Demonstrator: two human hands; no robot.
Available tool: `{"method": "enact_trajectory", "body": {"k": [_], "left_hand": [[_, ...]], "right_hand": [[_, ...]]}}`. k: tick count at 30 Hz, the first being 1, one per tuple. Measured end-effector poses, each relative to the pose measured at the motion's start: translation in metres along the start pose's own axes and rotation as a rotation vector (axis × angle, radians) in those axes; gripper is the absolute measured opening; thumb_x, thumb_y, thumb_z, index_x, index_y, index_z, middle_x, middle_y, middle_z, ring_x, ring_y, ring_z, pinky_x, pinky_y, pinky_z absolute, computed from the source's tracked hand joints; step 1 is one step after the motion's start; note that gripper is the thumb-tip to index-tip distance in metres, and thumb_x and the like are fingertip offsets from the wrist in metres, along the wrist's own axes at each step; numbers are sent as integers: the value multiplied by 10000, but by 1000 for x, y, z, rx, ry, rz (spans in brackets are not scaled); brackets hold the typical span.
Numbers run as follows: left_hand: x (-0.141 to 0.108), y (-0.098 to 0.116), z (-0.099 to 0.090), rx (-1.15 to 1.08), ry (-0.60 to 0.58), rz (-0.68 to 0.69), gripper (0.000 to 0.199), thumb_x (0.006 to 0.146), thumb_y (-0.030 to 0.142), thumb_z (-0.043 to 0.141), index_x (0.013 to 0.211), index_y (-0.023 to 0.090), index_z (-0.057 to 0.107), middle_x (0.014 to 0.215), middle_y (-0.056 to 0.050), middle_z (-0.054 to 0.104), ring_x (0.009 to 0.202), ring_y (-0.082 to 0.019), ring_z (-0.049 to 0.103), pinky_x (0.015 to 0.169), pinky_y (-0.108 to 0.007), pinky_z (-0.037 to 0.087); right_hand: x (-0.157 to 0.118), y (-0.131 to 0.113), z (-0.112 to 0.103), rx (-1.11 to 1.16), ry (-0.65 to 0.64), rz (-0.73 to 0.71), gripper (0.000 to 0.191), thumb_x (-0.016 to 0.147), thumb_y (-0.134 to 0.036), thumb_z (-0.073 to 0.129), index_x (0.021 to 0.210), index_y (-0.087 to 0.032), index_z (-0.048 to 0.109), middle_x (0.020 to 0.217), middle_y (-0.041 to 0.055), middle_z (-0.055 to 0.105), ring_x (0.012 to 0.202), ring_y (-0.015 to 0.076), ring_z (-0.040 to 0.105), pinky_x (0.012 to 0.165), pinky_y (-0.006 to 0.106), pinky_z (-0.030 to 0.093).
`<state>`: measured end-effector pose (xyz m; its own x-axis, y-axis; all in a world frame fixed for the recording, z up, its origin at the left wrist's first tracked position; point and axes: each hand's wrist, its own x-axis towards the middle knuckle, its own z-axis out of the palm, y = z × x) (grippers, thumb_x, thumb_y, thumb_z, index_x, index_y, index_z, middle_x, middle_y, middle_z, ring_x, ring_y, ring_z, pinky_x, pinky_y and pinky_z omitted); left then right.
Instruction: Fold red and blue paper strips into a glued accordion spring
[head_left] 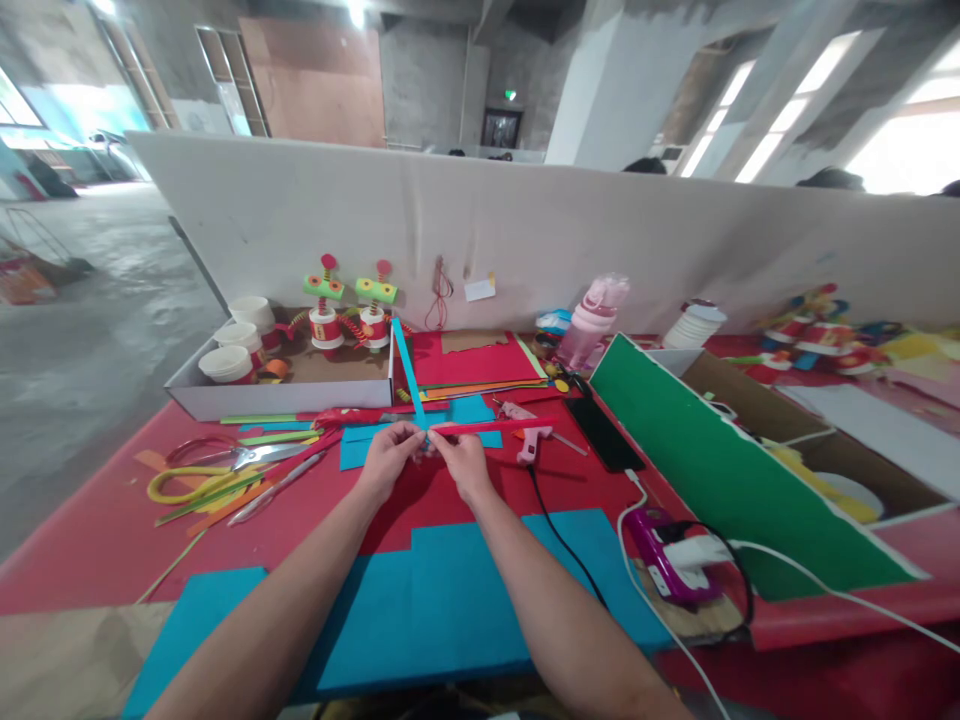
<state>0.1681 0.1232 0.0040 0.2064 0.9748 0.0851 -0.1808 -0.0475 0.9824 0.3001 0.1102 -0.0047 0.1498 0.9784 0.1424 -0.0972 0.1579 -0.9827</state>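
Observation:
A blue paper strip and a red paper strip meet at a corner between my two hands. My left hand pinches the blue strip near its lower end, which points up and away. The red strip runs off to the right from the fingertips of my right hand, closed on its left end. Both hands nearly touch, just above the red tabletop. Behind them lie blue paper pieces. A pink glue gun rests right of my right hand.
Scissors, paper strips and a pen lie left. A white-edged box holds cups and paper figures. Right are a phone, purple power strip, cables and green panel. Blue sheets lie in front.

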Motion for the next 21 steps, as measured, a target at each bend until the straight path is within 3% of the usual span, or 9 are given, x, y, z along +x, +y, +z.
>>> {"method": "enact_trajectory", "body": {"k": [4,9,15,21], "left_hand": [[-1,2,1,3,41,-6,256,691,377,724,685,147,612,550,6,581,481,-95,487,514,-221,390],[-1,2,2,3,41,-5,240,690,363,723,698,145,626,560,-3,596,487,-97,493,511,-219,389],[0,0,1,6,78,-2,243,671,358,739,679,143,625,545,2,587,471,-92,490,497,-215,396],[1,1,-1,-96,116,-58,251,647,355,753,688,148,616,525,19,559,453,-89,479,447,-212,414]], "right_hand": [[1,2,1,53,5,73,328,734,-479,643,586,-186,646,568,19,652,560,176,609,600,285,486],[0,-1,1,44,0,73,252,684,-426,695,695,-175,679,593,14,668,570,181,623,594,286,493],[-1,-5,0,-2,42,62,252,699,-429,676,649,-183,669,580,20,667,568,190,628,594,293,492],[3,-3,1,253,-45,135,218,611,-350,732,729,-187,650,650,-6,670,619,164,632,685,315,534]]}}
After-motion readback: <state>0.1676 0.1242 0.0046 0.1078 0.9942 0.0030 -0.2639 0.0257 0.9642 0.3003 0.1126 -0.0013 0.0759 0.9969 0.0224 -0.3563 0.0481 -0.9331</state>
